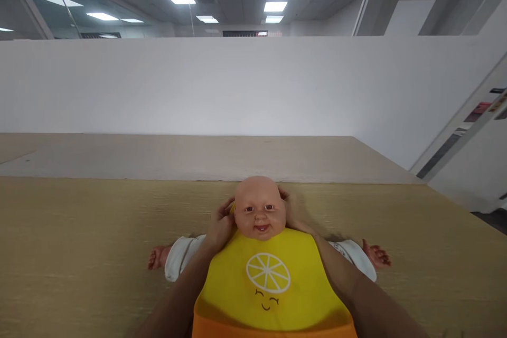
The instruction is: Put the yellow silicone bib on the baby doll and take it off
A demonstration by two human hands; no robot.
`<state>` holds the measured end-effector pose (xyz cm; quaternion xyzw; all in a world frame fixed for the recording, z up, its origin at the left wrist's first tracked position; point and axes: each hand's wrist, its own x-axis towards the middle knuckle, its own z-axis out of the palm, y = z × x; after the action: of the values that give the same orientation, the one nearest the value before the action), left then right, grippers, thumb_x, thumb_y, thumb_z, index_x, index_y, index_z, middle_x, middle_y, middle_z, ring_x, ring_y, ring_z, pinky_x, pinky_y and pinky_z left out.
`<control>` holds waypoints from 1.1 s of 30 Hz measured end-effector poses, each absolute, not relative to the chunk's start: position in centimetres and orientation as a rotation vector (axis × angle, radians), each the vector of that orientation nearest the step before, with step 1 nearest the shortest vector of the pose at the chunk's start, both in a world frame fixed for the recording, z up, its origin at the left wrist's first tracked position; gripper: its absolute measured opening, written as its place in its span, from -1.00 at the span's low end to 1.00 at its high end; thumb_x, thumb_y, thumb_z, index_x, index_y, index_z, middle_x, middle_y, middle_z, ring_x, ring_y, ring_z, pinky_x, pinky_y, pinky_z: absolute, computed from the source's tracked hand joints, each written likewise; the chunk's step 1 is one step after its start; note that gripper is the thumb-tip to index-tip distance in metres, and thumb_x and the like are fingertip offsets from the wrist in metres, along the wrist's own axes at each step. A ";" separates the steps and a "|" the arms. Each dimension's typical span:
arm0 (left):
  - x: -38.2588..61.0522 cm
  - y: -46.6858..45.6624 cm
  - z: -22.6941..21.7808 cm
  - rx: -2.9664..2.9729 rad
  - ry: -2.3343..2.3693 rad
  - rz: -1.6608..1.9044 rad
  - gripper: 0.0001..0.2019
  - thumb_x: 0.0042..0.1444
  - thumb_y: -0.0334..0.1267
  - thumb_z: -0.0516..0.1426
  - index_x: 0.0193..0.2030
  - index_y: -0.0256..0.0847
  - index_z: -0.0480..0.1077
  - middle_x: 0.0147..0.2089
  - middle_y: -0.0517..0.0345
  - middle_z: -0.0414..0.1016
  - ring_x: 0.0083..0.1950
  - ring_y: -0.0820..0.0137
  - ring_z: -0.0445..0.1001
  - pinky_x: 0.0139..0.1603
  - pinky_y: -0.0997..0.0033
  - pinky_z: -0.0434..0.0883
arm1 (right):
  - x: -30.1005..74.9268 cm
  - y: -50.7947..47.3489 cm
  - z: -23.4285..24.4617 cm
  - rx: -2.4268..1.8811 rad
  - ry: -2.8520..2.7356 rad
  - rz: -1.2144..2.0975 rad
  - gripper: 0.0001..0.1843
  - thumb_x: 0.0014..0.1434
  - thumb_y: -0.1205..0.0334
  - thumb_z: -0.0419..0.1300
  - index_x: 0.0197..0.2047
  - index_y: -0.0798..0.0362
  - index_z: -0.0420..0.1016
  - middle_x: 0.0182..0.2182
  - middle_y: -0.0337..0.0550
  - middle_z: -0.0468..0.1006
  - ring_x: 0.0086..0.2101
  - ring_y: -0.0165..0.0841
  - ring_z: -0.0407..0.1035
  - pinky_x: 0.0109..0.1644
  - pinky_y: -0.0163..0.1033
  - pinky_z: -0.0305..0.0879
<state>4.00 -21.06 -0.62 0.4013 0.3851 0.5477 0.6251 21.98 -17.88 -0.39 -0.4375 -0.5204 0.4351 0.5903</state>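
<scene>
A baby doll (260, 206) lies on its back on the wooden table, its arms in white sleeves stretched out to both sides. Over its chest lies a yellow bib (225, 280) with a white lemon slice and a smiling face printed on it, and an orange pocket at the bottom. My left hand (222, 224) is at the left side of the doll's neck, fingers curled round a yellow edge of the bib's strap. At the right side of the head is my right hand (291, 211), its fingers mostly hidden behind the head and neck.
The wooden table (79, 232) spreads to both sides, with a paler surface (198, 157) beyond it. A white wall (178, 87) stands behind, with glass panels above. At the right are a door frame and some items on a ledge.
</scene>
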 end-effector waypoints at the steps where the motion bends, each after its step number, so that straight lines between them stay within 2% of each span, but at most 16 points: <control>1: 4.0 -21.0 -0.6 0.937 0.887 1.251 -0.44 -0.31 -0.41 0.13 -0.03 -0.30 0.38 -0.14 0.04 0.57 -0.12 0.26 0.50 -0.13 0.37 0.39 | 22.1 -17.5 -0.6 -1.021 -1.190 1.008 -0.74 -0.02 0.10 0.24 -0.35 0.14 0.49 -0.43 -0.19 0.53 -0.40 -0.37 0.38 -0.31 -0.26 0.31; 4: 3.9 -21.0 -0.7 1.003 0.932 1.217 -0.43 -0.29 -0.40 0.11 0.00 -0.30 0.40 -0.12 0.04 0.57 -0.06 0.23 0.48 -0.06 0.34 0.38 | 22.5 -16.9 -0.8 -1.035 -1.099 0.958 -0.76 -0.15 0.09 0.25 -0.46 0.11 0.50 -0.50 -0.20 0.53 -0.42 -0.35 0.37 -0.31 -0.25 0.26; 11: 3.8 -21.0 -0.7 1.276 0.968 1.156 -0.53 -0.21 -0.37 0.08 -0.06 -0.26 0.47 -0.06 0.09 0.54 0.01 0.22 0.45 0.13 0.23 0.29 | 22.8 -16.3 -1.3 -1.083 -1.027 0.923 -0.67 -0.12 -0.04 0.24 -0.46 0.08 0.50 -0.49 -0.18 0.52 -0.40 -0.33 0.35 -0.30 -0.25 0.25; 16: 3.7 -20.7 -1.1 1.387 1.045 1.107 -0.56 -0.15 -0.34 0.05 -0.06 -0.27 0.46 -0.07 0.08 0.55 -0.03 0.23 0.47 0.10 0.24 0.31 | 23.0 -15.7 -2.3 -1.103 -1.086 0.881 -0.68 -0.10 -0.04 0.22 -0.46 0.07 0.50 -0.47 -0.18 0.53 -0.39 -0.33 0.36 -0.28 -0.25 0.27; 22: 3.6 -20.6 -1.5 1.459 1.075 1.074 -0.61 -0.08 -0.31 0.06 -0.06 -0.28 0.45 -0.06 0.05 0.54 0.02 0.21 0.44 0.07 0.27 0.32 | 23.3 -15.6 -2.7 -1.167 -1.121 0.860 -0.70 -0.07 -0.01 0.17 -0.48 0.08 0.49 -0.50 -0.21 0.52 -0.43 -0.36 0.34 -0.35 -0.30 0.26; 33: 3.7 -21.1 -0.6 1.545 1.206 1.037 -0.69 -0.04 -0.30 0.04 -0.18 -0.26 0.50 -0.19 0.09 0.58 -0.09 0.19 0.47 -0.10 0.32 0.34 | 23.3 -15.8 -2.7 -1.208 -1.116 0.900 -0.73 -0.09 0.01 0.18 -0.49 0.06 0.48 -0.50 -0.20 0.53 -0.45 -0.35 0.35 -0.36 -0.28 0.26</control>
<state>3.70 -21.13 -0.65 0.6237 0.4868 0.4186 0.4459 23.31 -15.80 -2.70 -0.5193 -0.4798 0.3869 0.5920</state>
